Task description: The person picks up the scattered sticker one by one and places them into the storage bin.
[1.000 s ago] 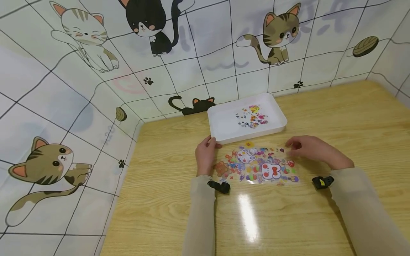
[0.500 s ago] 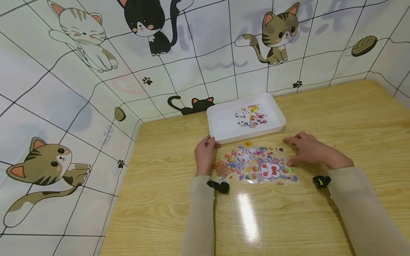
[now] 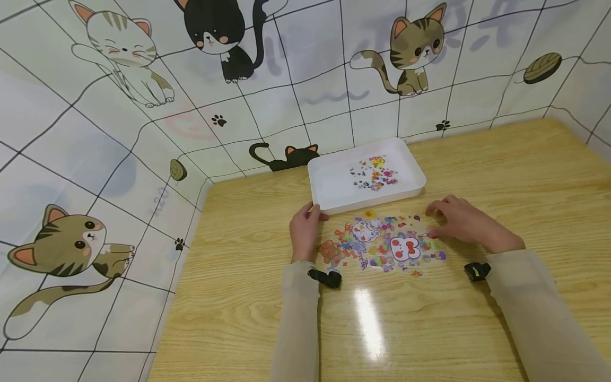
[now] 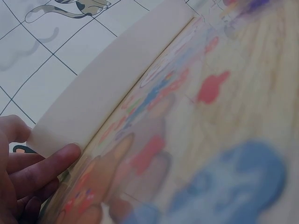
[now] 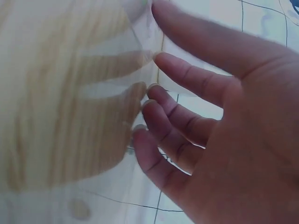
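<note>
A clear plastic sheet of colourful stickers (image 3: 404, 248), with a bunny face and a bear, lies on the table in front of a white tray (image 3: 329, 185). My left hand (image 3: 304, 233) rests at the tray's front left corner. In the left wrist view its fingers (image 4: 51, 168) touch the tray's wall close to the sheet's edge; whether they grip anything is unclear. At the sheet's right edge is my right hand (image 3: 463, 225), thumb and fingers gently curved and apart. In the right wrist view its fingertips (image 5: 161, 58) meet the clear, reflective sheet.
Several small loose stickers (image 3: 377, 172) lie inside the tray. The tray stands at the back of the wooden table (image 3: 238, 297), close to the wall (image 3: 334, 101) with cat drawings. Dark wrist cameras (image 3: 326, 277) sit on both wrists.
My right hand has opened its thumb away from the fingers and narrowed the gap slightly again. The sheet's right part has shifted a little away from me. My left hand stays in place.
</note>
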A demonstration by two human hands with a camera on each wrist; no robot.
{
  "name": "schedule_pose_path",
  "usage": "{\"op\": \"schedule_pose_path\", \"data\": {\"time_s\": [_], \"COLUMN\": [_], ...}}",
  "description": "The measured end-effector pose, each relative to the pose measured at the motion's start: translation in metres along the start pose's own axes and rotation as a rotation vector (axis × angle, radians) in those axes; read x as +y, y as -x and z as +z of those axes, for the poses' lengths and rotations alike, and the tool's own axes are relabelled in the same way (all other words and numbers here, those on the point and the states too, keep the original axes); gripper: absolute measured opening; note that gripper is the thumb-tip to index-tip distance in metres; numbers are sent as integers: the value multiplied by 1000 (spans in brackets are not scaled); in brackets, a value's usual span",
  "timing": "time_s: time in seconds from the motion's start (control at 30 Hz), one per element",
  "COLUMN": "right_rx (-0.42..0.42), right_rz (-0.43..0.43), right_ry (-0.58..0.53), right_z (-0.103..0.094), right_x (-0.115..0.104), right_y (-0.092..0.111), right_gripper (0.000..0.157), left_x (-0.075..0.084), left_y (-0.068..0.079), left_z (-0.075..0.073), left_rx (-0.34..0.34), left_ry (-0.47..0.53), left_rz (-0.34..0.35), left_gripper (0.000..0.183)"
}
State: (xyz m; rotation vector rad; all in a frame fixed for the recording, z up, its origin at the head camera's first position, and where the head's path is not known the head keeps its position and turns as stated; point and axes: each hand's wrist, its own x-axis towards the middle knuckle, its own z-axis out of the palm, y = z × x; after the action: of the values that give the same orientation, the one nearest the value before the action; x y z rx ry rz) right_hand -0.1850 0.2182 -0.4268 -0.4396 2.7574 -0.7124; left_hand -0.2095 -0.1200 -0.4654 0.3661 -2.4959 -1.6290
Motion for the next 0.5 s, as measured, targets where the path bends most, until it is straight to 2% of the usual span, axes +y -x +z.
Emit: {"op": "schedule_pose_path", "data": {"time_s": [0.27, 0.5], "right_rx": [-41, -37], "right_rz": [3, -1], "right_ry": [59, 32], "right_z": [2, 0], "right_x": [0, -4], "right_y": [-1, 0], "right_gripper": [61, 48], "left_x": [0, 1], "left_y": [1, -1], "left_z": [0, -1], "left_rx": [-3, -5], "left_ry": [5, 2], "left_rz": [-9, -3], "left_gripper": [45, 46]}}
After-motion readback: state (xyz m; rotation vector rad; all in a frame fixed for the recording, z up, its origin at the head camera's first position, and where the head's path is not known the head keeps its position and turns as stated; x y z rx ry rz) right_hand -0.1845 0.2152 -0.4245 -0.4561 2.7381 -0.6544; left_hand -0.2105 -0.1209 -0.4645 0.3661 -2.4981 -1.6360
